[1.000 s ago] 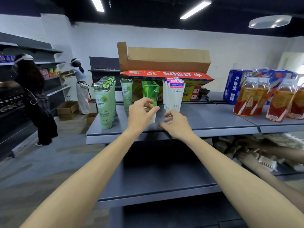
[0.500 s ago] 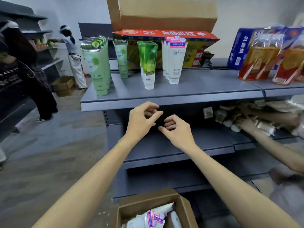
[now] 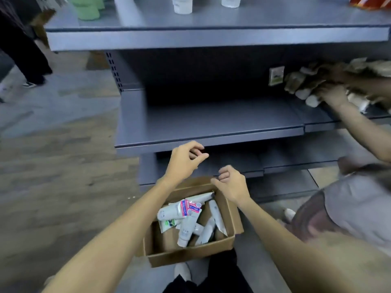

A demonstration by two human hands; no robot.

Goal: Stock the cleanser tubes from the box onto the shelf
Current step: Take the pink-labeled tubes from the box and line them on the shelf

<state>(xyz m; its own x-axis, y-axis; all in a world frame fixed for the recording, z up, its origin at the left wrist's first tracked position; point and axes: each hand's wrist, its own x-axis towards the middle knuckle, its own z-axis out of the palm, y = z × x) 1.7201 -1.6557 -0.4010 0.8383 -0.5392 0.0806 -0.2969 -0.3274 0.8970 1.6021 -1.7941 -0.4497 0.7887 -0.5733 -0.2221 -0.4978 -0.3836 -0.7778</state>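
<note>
Head view, the only one I have: both my hands hang above the open cardboard box on the floor, in front of the lower shelf edges. My left hand sits higher and further from the box, its fingers loosely curled with thumb and forefinger nearly meeting, and nothing between them. My right hand is lower, right over the far rim of the box, fingers also loosely curled and empty.

Cleanser tubes lie jumbled inside the box, below and towards me from both hands. They lie flat or leaning on one another, not standing. The topmost one, with the pink and blue label, has its long axis running roughly left to right, slightly tilted; the others beside it lie more along the line from me to the shelf. I judge the right hand to be the nearer, almost straight above the right-hand tubes, so it need only drop down and back a little; the left must come down further.

On the top shelf the bases of tubes already stocked show at the upper edge. Another person's hand works among packets on the middle shelf to my right, well apart from the box.
</note>
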